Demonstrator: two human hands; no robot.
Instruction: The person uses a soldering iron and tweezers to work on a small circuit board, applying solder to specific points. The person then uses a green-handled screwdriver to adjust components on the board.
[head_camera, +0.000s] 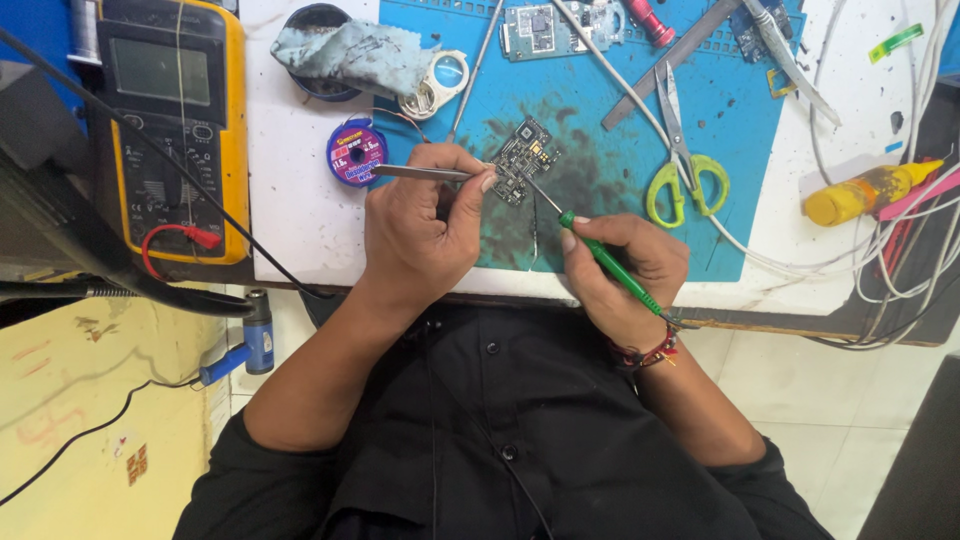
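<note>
A small dark circuit board (524, 157) lies on the blue work mat (610, 180). My left hand (420, 225) grips metal tweezers (420, 172) whose tips reach the board's left edge. In my right hand (625, 270) is a green-handled soldering iron (605, 262); its thin metal tip points up-left and touches the board's lower right part. Both hands rest at the near edge of the mat, close together.
A yellow multimeter (175, 125) with a red probe lead stands at left. A purple solder-wick spool (356, 153), a rag on a round tin (345, 55), a loupe (440, 80), green-handled scissors (685, 170), another board (545, 30), a yellow bottle (860, 195) and white cables (900, 260) surround the mat.
</note>
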